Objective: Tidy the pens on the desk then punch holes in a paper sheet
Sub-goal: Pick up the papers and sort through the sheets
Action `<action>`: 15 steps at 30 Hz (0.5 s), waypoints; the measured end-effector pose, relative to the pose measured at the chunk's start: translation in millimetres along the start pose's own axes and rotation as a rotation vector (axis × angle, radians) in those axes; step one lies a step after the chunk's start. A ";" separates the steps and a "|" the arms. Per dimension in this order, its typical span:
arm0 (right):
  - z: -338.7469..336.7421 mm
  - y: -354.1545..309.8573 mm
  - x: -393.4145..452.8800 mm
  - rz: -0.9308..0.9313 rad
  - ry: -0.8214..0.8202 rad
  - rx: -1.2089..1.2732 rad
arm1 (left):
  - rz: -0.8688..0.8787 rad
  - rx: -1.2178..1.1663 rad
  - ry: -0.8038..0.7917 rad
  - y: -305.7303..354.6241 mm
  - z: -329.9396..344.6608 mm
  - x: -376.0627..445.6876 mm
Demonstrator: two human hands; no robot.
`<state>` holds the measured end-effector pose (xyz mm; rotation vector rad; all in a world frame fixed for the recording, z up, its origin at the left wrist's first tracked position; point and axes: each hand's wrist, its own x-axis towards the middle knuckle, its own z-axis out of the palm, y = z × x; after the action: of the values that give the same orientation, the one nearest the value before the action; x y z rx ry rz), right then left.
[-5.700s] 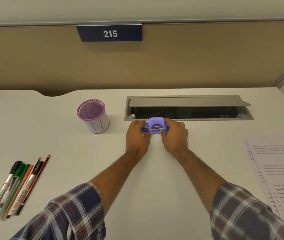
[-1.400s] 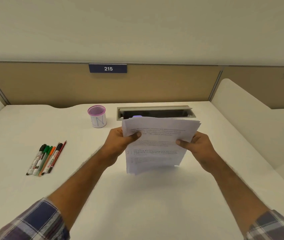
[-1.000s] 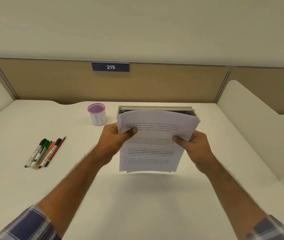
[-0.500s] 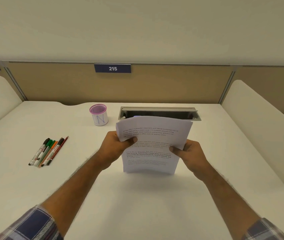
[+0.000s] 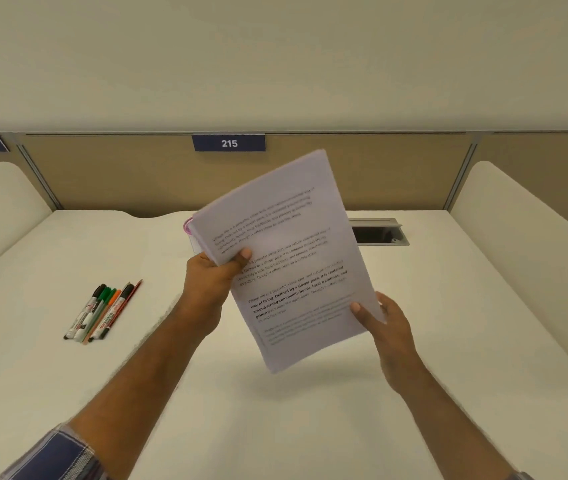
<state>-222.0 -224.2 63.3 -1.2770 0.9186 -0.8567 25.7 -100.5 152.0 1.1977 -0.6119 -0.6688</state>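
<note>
While both hands hold it up off the desk (image 5: 50, 393), the paper stack (image 5: 286, 258) sits tilted, top edge leaning to the right, printed side facing the camera. Left hand (image 5: 211, 282) pinches the stack at its left edge nr the upper corner, thumb on the front, fingers curled behind. Right hand (image 5: 384, 323) grips the stack's lower right edge, thumb on the printed face, other fingers behind the sheets. Text on the top sheet is in short paragraphs w/ a few bold lines; the rest is too blurred to read.

Pens (image 5: 102, 311) lie in a tight bunch nr the desk's left edge, well apart from the hands, side by side and touching, caps toward the back: black, green, orange, plus a thin red one on the right of the bunch. Pen cup (image 5: 188, 227) w/ pink rim is mostly hidden behind the stack's left corner, toward the back edge of the desk. Cable tray (image 5: 379, 233) w/ grey lid is set into the desk by the back edge, partly covered by the sheets. Number plate (image 5: 229, 143) reading 215 is on the partition behind the desk.
</note>
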 end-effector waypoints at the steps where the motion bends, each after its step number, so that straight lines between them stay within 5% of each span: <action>1: 4.8 3.0 -2.1 -0.001 -0.040 0.085 | -0.011 -0.041 0.015 0.7 -0.9 0.8; 7: 36.5 3.6 -5.4 0.102 -0.296 0.451 | -0.096 -0.266 0.066 -10.0 -6.4 2.0; 15: 26.6 -12.6 13.8 0.057 -0.167 0.413 | -0.208 -0.368 0.016 -29.6 -24.8 2.3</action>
<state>-192.3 -227.6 76.3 -0.9429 0.6031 -0.8304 41.3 -93.2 117.4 0.9268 -0.3324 -0.9039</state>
